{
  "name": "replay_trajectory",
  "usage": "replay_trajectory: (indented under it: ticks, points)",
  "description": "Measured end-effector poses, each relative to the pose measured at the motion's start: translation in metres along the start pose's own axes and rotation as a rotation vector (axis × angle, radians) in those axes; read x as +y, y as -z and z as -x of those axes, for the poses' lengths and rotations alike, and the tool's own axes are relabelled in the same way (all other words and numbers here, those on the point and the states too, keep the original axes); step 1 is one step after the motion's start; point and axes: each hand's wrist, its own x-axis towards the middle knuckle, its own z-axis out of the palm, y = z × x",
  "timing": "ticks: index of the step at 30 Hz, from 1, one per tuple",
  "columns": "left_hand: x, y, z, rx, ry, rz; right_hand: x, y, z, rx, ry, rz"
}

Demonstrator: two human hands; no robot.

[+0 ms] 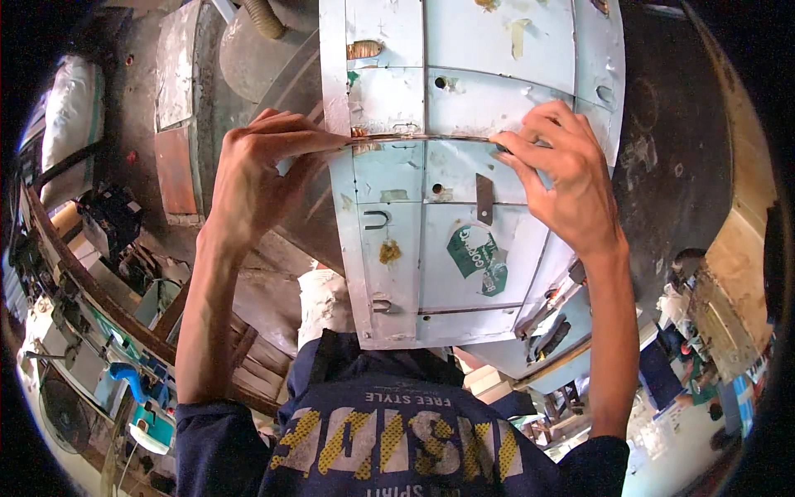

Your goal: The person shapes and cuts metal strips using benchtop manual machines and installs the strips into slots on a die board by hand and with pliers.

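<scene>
A thin, copper-coloured wire or strip (455,137) stretches crosswise over a white metal work surface (489,103). My left hand (269,157) pinches its left end between thumb and fingers, just past the surface's left edge. At the other end, my right hand (563,161) has thumb and fingertips closed on it, the other fingers curled above. Below the wire lies a small dark flat metal bar (484,199) with a hole. Torn green-and-white stickers (474,258) and a dark U-shaped piece (377,219) show nearer to me. Whether the wire touches the surface I cannot tell.
Lines and small holes mark the white surface, with a copper-coloured patch (364,50) at its far left. A white sack (73,124) stands far left. Cluttered shelving, a blue hose-like piece (126,383) and a fan (65,414) are lower left. A tan board (749,224) is at right.
</scene>
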Motion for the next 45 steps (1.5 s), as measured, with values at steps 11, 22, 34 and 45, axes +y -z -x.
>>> replay_trajectory:
  ticks: [11,22,34,45]
  points:
    - [-0.008,0.004,0.0,-0.023,-0.097,-0.014,-0.004,0.001,-0.002,0.011,0.009,0.009]
    - [-0.002,0.006,0.001,-0.072,-0.106,-0.003,-0.005,0.001,-0.001,0.011,-0.004,0.024]
    - [0.016,0.009,0.0,-0.07,-0.017,-0.079,-0.005,0.001,0.0,0.036,-0.021,0.008]
    - [0.072,-0.07,-0.069,-0.161,-0.099,-0.055,-0.002,-0.023,0.013,0.181,-0.052,-0.023]
